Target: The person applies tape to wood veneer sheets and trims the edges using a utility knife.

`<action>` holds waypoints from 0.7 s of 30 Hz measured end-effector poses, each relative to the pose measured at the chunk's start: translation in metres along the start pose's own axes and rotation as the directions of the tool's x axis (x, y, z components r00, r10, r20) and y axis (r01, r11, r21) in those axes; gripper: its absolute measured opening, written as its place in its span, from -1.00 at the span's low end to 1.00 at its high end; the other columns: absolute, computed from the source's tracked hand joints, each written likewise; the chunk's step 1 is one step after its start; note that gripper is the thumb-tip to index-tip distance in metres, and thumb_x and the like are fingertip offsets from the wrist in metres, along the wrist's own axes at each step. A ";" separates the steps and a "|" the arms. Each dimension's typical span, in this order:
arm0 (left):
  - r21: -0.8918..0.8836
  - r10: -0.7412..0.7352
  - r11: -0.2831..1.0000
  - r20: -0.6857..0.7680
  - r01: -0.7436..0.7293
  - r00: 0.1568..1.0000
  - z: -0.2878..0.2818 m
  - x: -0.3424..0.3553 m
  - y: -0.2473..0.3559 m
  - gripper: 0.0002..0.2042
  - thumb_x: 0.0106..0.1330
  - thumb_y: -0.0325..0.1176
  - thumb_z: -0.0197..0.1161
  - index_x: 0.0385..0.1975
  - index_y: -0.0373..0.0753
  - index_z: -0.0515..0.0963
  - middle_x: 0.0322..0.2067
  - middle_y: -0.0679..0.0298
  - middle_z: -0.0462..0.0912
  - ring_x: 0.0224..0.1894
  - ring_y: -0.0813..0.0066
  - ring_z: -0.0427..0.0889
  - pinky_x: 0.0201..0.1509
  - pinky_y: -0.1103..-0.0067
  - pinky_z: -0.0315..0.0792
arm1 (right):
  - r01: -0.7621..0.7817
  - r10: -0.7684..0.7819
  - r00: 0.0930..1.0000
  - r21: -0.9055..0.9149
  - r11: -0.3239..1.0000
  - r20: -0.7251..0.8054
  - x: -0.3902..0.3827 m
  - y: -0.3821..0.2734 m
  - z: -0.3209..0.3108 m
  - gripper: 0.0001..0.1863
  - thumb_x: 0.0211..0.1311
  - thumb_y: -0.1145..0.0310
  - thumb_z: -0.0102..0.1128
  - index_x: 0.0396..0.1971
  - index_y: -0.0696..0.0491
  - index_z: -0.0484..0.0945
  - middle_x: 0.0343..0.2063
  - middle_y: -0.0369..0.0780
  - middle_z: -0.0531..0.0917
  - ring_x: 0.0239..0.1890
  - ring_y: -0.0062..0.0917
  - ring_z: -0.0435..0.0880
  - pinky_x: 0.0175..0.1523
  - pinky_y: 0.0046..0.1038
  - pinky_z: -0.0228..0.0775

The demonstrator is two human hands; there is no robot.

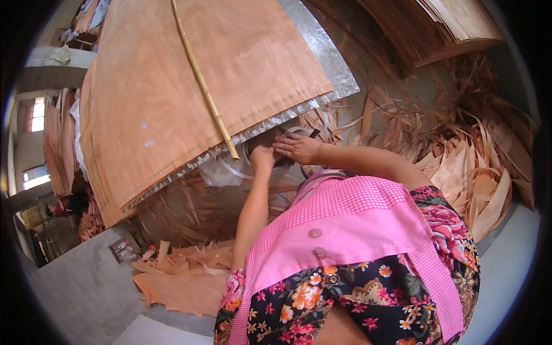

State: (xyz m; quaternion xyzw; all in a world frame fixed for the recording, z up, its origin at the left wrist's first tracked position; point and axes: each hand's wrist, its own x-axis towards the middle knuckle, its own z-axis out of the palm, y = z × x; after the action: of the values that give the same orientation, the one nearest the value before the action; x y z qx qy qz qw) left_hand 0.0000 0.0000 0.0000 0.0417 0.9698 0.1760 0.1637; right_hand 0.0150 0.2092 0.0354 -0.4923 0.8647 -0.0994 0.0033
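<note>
Both hands together just off the near edge of the worktop, roughly mid-frame. Left hand (263, 156): fingers curled in, knuckles up; can't tell if anything is gripped inside. Right hand (297, 148): comes across from the right, fingers fairly straight and close together, tips at the left hand. Can't tell if it pinches something; contact point too small to read.

Round dark-grey object (261, 140) right behind and under the hands, next to the worktop edge, mostly hidden; exact kind unclear. Clear plastic bag (219, 174) just left of the left hand, below the edge.

On the worktop: large reddish-brown wood veneer sheet (144, 103), lying flat, shiny metal sheet (343, 72) showing beyond its right side. Bamboo stick (202, 85) lies across the veneer, lower end poking past the near edge, close to the left hand.

Veneer scraps (468, 178) heaped to the right, more veneer offcuts (178, 282) on the concrete floor (86, 276) lower left. Veneer stack (402, 31) upper right. Wearer has a pink gingham apron (333, 221) over floral clothing (368, 287).
</note>
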 end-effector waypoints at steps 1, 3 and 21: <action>0.360 0.458 0.830 -0.003 -0.426 0.889 0.003 -0.005 -0.022 -0.82 0.01 -0.28 0.19 -0.59 -0.28 0.50 -0.50 0.14 0.58 -0.49 0.19 0.54 -0.45 0.39 0.40 | 0.034 -0.034 0.999 -0.019 0.999 -0.037 0.001 0.004 0.002 -0.48 0.03 0.28 -0.21 0.05 0.16 0.24 0.13 -0.18 0.23 0.22 -0.36 0.11 0.25 -0.28 -0.14; 0.284 0.265 0.923 0.021 -0.260 0.964 -0.012 -0.075 -0.083 -0.84 -0.04 -0.30 0.18 -0.58 -0.28 0.50 -0.51 0.11 0.54 -0.49 0.16 0.52 -0.42 0.37 0.40 | 0.034 -0.039 0.994 -0.046 0.998 -0.104 0.002 0.011 0.006 -0.51 0.02 0.29 -0.22 -0.03 0.19 0.33 0.05 -0.16 0.35 0.17 -0.35 0.22 0.21 -0.28 -0.07; -0.998 -0.175 0.010 -0.062 -0.061 0.983 -0.169 0.011 0.309 -0.92 0.17 -0.44 0.08 -0.51 -0.27 0.36 -0.71 0.22 0.49 -0.81 0.65 0.34 -0.78 0.80 0.18 | -0.160 -0.036 0.987 0.928 -0.337 0.157 -0.077 0.158 -0.176 -0.51 0.13 0.45 0.00 0.10 0.12 0.20 -0.12 -0.32 0.44 -0.25 -0.65 0.42 -0.20 -0.54 0.36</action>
State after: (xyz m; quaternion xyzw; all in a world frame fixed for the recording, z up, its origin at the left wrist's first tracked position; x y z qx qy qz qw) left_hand -0.0596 0.2349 0.2553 -0.1392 0.5763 0.8022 0.0704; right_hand -0.0980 0.3831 0.1734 -0.2385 0.4402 -0.7327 0.4610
